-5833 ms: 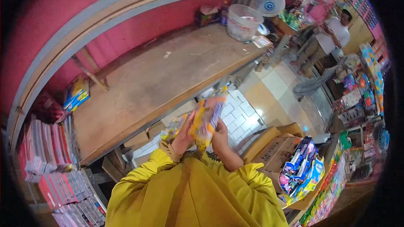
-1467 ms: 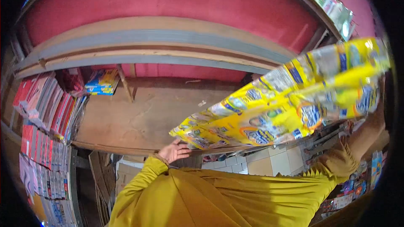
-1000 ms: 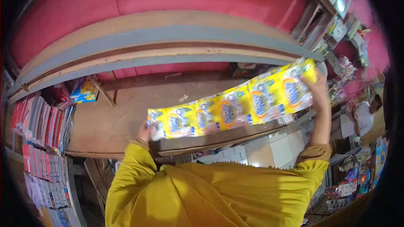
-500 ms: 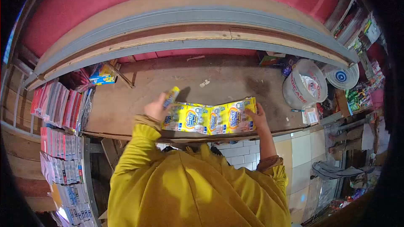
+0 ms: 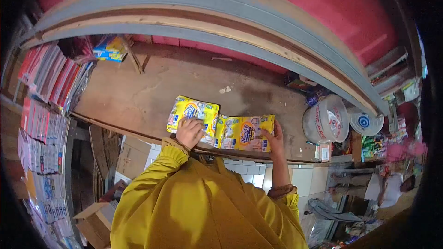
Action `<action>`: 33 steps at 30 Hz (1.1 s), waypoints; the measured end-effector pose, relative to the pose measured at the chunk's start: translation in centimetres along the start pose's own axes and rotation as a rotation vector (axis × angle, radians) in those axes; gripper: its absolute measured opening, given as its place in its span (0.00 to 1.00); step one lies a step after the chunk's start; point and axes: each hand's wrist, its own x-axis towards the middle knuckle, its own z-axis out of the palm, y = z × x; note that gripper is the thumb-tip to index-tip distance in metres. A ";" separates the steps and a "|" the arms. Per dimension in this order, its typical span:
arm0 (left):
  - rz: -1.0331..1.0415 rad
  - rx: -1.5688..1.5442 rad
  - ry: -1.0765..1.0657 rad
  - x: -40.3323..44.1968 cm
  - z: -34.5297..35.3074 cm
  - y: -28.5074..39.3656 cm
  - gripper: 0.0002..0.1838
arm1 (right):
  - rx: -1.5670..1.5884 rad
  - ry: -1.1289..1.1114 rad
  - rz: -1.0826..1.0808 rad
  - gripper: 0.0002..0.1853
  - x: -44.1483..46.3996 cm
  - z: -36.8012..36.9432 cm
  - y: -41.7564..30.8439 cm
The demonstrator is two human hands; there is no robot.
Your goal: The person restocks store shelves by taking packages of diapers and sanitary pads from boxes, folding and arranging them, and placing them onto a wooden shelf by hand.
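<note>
Yellow plastic Sweety packs, joined in 1 strip point(image 5: 233, 133), lie at the front edge of the brown wooden counter point(image 5: 152, 80), within easy reach of both hands. The left hand point(image 5: 189, 133) rests with bent fingers across the left section, which looks layered, probably to stop it springing up; its thumb is unclear, so I cannot tell whether it grips. The right hand point(image 5: 275, 140) pinches the right end, thumb on the printed face, seemingly to steady that section. Farther right, a clear plastic bucket point(image 5: 317, 122) stands near a white fan point(image 5: 365, 122).
</note>
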 end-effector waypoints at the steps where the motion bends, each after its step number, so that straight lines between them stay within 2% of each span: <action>1: 0.004 -0.047 0.022 0.2 -0.3 0.2 0.09 | 0.010 -0.003 -0.010 0.37 0.0 0.1 0.0; 2: 0.010 -0.093 0.047 0.3 -0.5 0.6 0.08 | 0.021 0.001 -0.011 0.36 0.2 0.1 0.3; 3: 0.110 -0.095 0.079 0.5 -0.7 1.3 0.05 | 0.035 0.005 -0.013 0.36 0.6 0.0 0.6; 7: 0.213 0.014 -0.066 -2.3 3.3 1.3 0.07 | 0.099 -0.035 -0.052 0.37 0.7 1.6 -0.1; 10: 0.252 0.004 -0.068 -3.3 4.0 1.0 0.09 | -0.075 -0.092 -0.203 0.36 -0.1 5.5 -2.0; 11: 0.284 0.031 -0.107 -3.6 3.9 0.9 0.14 | -0.172 -0.197 -0.340 0.35 0.4 6.6 -1.5; 13: 0.276 0.012 -0.156 -4.6 4.2 0.5 0.15 | -0.058 -0.371 -0.254 0.35 -1.8 12.0 -3.1; 14: 0.276 0.004 -0.182 -5.1 4.2 0.5 0.15 | -0.195 -0.526 -0.428 0.36 -0.6 13.6 -0.2; 15: 0.149 -0.064 -0.145 -5.1 3.6 1.5 0.15 | -0.206 -0.649 -0.365 0.36 -0.7 15.7 1.4; 16: 0.166 -0.095 -0.138 -5.4 3.5 1.5 0.15 | -0.223 -0.769 -0.299 0.36 -0.8 17.7 3.1; 17: 0.183 -0.123 -0.130 -5.7 3.5 1.3 0.15 | -0.117 -0.847 0.007 0.36 -1.8 19.7 3.2; 20: 0.223 -0.189 -0.092 -6.5 3.1 -0.1 0.14 | -0.446 -0.937 -0.324 0.35 -1.6 21.9 5.1; 21: 0.234 -0.214 -0.082 -6.8 2.9 -0.5 0.14 | -0.373 -0.944 -0.245 0.34 -1.5 22.0 4.8; 23: 0.243 -0.284 -0.018 -6.4 -0.4 0.2 0.12 | -0.287 -0.948 -0.265 0.34 -0.6 21.3 4.8; 24: 0.088 -0.333 -0.016 -7.1 -1.5 -0.4 0.11 | -0.241 -0.942 -0.275 0.33 -0.1 20.9 5.0; 26: -0.213 -0.430 -0.023 -9.0 -3.5 -2.0 0.10 | -0.353 -0.969 -0.321 0.34 0.1 20.5 4.9; 28: -0.461 -0.190 0.284 -7.2 -5.2 -2.8 0.12 | -0.527 -1.040 -0.372 0.35 -1.3 20.7 3.6; 29: -0.472 -0.151 0.336 -6.0 -4.8 -3.6 0.14 | -0.509 -1.057 -0.502 0.35 -1.2 20.8 5.2; 31: -0.486 -0.072 0.444 -4.0 -2.4 -5.7 0.17 | -0.444 -1.045 -0.446 0.34 -1.9 21.2 6.7; 32: -0.631 -0.325 0.390 -4.2 -1.1 -6.6 0.17 | -0.414 -1.031 -0.420 0.33 -2.2 21.3 6.9; 33: -0.764 -0.581 0.324 -4.1 0.5 -7.4 0.17 | -0.321 -1.010 -0.278 0.30 -2.0 21.5 6.4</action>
